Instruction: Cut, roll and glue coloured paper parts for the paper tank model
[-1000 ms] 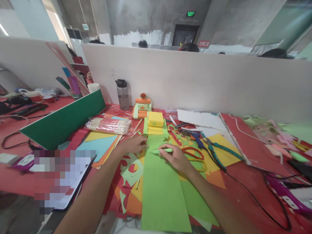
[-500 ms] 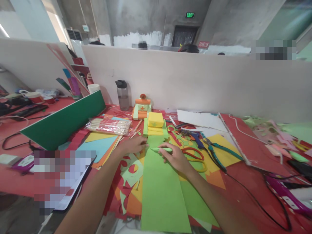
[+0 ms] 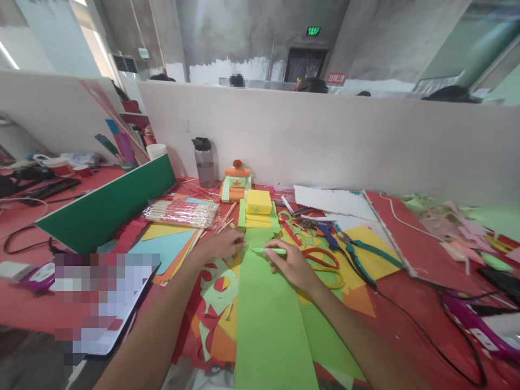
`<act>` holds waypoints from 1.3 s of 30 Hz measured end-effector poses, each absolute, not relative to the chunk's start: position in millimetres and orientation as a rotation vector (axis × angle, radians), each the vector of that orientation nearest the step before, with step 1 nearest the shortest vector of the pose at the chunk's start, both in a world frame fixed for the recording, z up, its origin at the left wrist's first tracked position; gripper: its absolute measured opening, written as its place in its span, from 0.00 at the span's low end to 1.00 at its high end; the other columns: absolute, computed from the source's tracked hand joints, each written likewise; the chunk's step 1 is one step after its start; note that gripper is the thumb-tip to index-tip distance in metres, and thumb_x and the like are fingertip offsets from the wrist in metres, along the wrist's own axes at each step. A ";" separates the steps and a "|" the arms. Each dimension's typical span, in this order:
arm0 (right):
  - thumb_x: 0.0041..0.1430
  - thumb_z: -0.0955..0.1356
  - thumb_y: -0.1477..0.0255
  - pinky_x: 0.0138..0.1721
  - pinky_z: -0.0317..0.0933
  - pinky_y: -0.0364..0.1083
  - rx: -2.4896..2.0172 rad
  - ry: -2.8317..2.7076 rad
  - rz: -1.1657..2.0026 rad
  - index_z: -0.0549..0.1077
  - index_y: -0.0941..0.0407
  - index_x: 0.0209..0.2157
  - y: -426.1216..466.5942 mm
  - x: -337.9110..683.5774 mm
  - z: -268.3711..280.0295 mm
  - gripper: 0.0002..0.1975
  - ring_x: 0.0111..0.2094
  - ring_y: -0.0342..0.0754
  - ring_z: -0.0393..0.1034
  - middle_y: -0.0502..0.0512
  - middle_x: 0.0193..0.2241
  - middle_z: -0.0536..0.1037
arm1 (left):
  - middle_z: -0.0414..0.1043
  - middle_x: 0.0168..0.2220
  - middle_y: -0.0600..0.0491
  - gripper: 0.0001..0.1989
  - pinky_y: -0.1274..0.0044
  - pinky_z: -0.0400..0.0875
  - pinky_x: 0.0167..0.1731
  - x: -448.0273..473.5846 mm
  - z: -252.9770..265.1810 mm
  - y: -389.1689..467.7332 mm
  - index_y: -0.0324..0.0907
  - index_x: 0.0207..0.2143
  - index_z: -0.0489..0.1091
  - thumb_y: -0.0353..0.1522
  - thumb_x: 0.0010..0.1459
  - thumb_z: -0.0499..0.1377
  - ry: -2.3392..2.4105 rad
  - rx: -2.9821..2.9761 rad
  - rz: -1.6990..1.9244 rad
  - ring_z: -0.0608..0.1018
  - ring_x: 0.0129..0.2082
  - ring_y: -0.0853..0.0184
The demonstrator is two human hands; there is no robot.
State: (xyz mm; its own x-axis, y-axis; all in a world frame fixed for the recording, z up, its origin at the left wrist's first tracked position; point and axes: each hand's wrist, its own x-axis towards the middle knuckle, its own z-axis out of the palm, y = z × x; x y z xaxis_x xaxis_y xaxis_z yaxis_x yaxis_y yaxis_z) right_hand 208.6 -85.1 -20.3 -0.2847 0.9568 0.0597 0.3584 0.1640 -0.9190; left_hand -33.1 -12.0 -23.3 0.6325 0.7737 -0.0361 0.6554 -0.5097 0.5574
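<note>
A long strip of green paper (image 3: 268,319) runs from the front edge of the table up to a small yellow paper model (image 3: 259,203) with a green star. My right hand (image 3: 290,265) is closed around a light green pen (image 3: 274,251), its tip on the upper part of the paper. On the other side, my left hand (image 3: 227,244) has bent fingers at the paper's upper left edge; the fingertips are partly hidden. Scissors (image 3: 325,265) with red and yellow handles lie just right of my right hand. Cut paper scraps (image 3: 221,284) are under my left forearm.
A glue gun (image 3: 327,234) and teal-handled pliers (image 3: 374,253) lie to the right, a cord trailing forward. At the back are an orange paper model (image 3: 236,183) and a water bottle (image 3: 203,165). Bagged sticks (image 3: 182,213) and a green board (image 3: 109,206) are left.
The camera view has tilted up slightly. Both hands, the pen and the green paper stay in nearly the same places.
</note>
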 end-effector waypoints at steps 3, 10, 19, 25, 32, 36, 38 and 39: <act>0.62 0.67 0.57 0.27 0.67 0.44 -1.214 -1.695 1.153 0.74 0.57 0.37 -84.3 209.9 -19.1 0.16 0.25 0.45 0.74 0.54 0.30 0.79 | 0.63 0.25 0.57 0.16 0.77 0.58 0.26 -34.1 -20.4 -13.2 0.42 0.26 0.60 0.42 0.63 0.51 1.094 2.308 0.321 0.67 0.25 0.69; 0.55 0.73 0.56 0.21 0.66 0.42 -1.152 -1.333 1.094 0.72 0.55 0.36 -74.6 226.1 -8.1 0.17 0.21 0.42 0.67 0.51 0.26 0.75 | 0.66 0.26 0.57 0.14 0.77 0.62 0.28 -45.7 1.7 -18.8 0.43 0.36 0.63 0.43 0.65 0.48 1.191 1.995 0.635 0.68 0.25 0.69; 0.56 0.72 0.57 0.23 0.66 0.43 -1.067 -1.302 1.062 0.74 0.55 0.37 -71.5 238.0 -1.2 0.15 0.25 0.46 0.70 0.52 0.24 0.75 | 0.69 0.47 0.48 0.14 0.78 0.69 0.36 -32.3 5.5 -24.8 0.43 0.49 0.63 0.38 0.64 0.55 0.811 1.872 0.836 0.76 0.38 0.69; 0.57 0.71 0.57 0.23 0.64 0.44 -1.133 -1.489 1.040 0.77 0.56 0.41 -74.7 236.0 -1.3 0.18 0.21 0.44 0.67 0.50 0.22 0.74 | 0.63 0.58 0.44 0.19 0.73 0.72 0.46 -19.8 5.2 -31.9 0.46 0.54 0.62 0.34 0.61 0.60 0.729 1.774 0.733 0.76 0.52 0.61; 0.60 0.70 0.58 0.24 0.62 0.43 -1.144 -1.606 1.015 0.78 0.56 0.43 -72.5 235.1 -8.6 0.17 0.23 0.44 0.68 0.52 0.25 0.75 | 0.60 0.63 0.43 0.18 0.73 0.71 0.48 -14.9 7.9 -35.3 0.45 0.52 0.63 0.35 0.61 0.60 0.703 1.763 0.700 0.75 0.54 0.61; 0.62 0.69 0.58 0.25 0.62 0.43 -1.154 -1.661 0.967 0.78 0.55 0.44 -72.7 234.9 -8.4 0.17 0.24 0.45 0.69 0.52 0.27 0.76 | 0.61 0.62 0.42 0.16 0.72 0.72 0.47 -14.4 6.9 -36.2 0.44 0.51 0.63 0.34 0.61 0.60 0.683 1.764 0.684 0.76 0.54 0.61; 0.62 0.68 0.58 0.26 0.63 0.43 -1.157 -1.702 0.955 0.79 0.55 0.44 -73.8 233.8 -7.1 0.17 0.26 0.46 0.70 0.53 0.29 0.77 | 0.64 0.61 0.42 0.16 0.71 0.71 0.48 -13.5 4.5 -36.1 0.44 0.50 0.64 0.35 0.62 0.60 0.646 1.757 0.680 0.75 0.54 0.60; 0.62 0.68 0.58 0.26 0.63 0.43 -1.157 -1.720 0.957 0.79 0.55 0.44 -74.5 233.0 -6.5 0.17 0.26 0.46 0.70 0.53 0.29 0.78 | 0.66 0.59 0.42 0.16 0.70 0.71 0.49 -12.5 3.0 -36.1 0.43 0.51 0.64 0.35 0.62 0.60 0.621 1.762 0.680 0.75 0.55 0.61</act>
State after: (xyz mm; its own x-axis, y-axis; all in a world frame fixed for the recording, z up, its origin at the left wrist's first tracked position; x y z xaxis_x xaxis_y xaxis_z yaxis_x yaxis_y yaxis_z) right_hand 233.0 -74.5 -6.5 -0.2286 0.9486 0.2187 0.3142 0.2845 -0.9057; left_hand -12.5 -36.1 3.0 0.6986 0.7017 0.1402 0.0766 -0.2681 0.9603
